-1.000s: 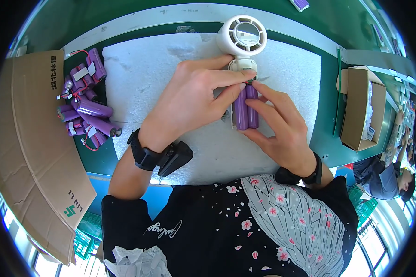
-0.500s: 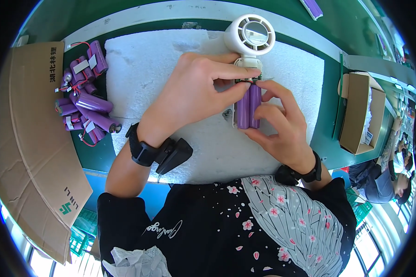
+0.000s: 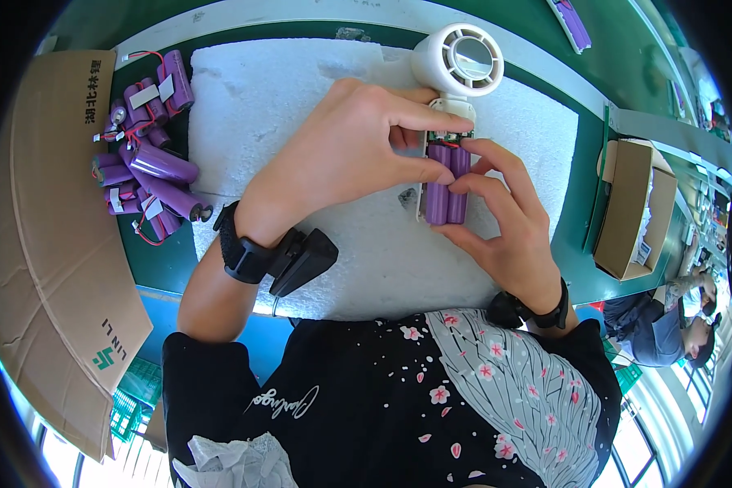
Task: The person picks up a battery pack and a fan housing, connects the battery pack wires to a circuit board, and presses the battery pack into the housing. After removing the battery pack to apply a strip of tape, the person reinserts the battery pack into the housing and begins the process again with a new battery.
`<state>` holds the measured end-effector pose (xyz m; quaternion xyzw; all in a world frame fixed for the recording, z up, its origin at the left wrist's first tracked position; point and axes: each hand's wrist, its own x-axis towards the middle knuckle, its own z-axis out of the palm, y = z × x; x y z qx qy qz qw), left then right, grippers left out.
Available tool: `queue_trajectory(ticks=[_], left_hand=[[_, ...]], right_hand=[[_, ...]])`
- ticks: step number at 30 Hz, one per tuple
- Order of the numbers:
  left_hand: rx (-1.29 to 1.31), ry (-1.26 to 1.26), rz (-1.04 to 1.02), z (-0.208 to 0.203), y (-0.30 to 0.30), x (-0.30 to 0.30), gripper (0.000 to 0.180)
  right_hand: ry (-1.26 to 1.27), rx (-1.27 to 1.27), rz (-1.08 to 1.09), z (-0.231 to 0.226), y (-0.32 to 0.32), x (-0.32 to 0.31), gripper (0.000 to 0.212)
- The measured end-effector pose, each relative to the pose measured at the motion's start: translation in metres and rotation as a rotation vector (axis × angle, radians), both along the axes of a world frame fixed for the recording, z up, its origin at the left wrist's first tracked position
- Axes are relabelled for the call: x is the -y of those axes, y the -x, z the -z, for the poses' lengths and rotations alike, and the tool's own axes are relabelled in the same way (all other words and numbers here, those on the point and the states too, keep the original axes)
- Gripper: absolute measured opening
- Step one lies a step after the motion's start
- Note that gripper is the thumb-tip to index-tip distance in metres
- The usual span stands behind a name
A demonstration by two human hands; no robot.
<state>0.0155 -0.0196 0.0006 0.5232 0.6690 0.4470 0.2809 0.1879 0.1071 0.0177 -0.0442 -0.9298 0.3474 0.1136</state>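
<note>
A white handheld fan (image 3: 433, 67) lies on the foam sheet with its round head at the far end and its handle opened toward me. A pair of purple cylindrical batteries (image 3: 437, 203) sits in the handle, below a small green circuit board (image 3: 450, 137) with a red wire. My left hand (image 3: 346, 142) reaches across from the left, its forefinger at the top of the board and its thumb on the batteries. From the right, my right hand (image 3: 512, 220) curls round the batteries, fingers at their upper part and thumb at the lower end.
Under the fan is a white foam sheet (image 3: 358, 260) on the green table. A pile of purple batteries with wires (image 3: 163, 163) lies left of it, beside a large cardboard box (image 3: 57, 228). An open carton (image 3: 618, 211) stands at right; a person (image 3: 655, 329) sits beyond.
The fan appears slightly farther right, as the whole view has shifted. My left thumb has moved down onto the batteries, and my right fingers have shifted a little along them.
</note>
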Motion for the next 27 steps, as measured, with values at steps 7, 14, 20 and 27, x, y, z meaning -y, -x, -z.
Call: queue_trajectory(ticks=[7, 14, 20, 27], left_hand=[[0.032, 0.019, 0.01, 0.001, 0.0, -0.001, 0.05], [0.042, 0.046, 0.0, 0.003, -0.001, -0.001, 0.051], [0.029, 0.047, 0.008, 0.003, 0.0, -0.001, 0.053], [0.045, 0.005, -0.039, 0.003, -0.004, -0.002, 0.052]], right_hand=[[0.059, -0.052, -0.042, 0.003, 0.001, -0.006, 0.041], [0.08, -0.094, -0.081, 0.01, -0.001, -0.01, 0.045], [0.018, -0.073, -0.052, 0.006, 0.002, -0.006, 0.047], [0.25, 0.088, 0.05, 0.005, 0.006, -0.009, 0.057]])
